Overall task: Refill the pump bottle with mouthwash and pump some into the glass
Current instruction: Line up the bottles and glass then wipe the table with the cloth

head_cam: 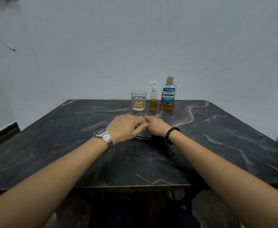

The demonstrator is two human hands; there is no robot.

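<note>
Pale wall (135,38) standing behind dark marbled bench (52,153). Mouthwash bottle (167,94), pump bottle (153,97), glass (138,100) standing upright in row near far edge, straight beyond hands. Left hand (125,127), right hand (156,126) meeting over small dark cloth (143,134); grip blurring, cannot tell. Right hand sitting nearer bottles; open bench between.

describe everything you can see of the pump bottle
The pump bottle is small, slim and clear, seemingly plastic, with a white pump head whose nozzle points left. Amber liquid fills roughly its lower third. It stands upright near the far edge of the dark marble-look table, between the glass and the Listerine bottle, apart from both. Neither hand touches it.
</note>
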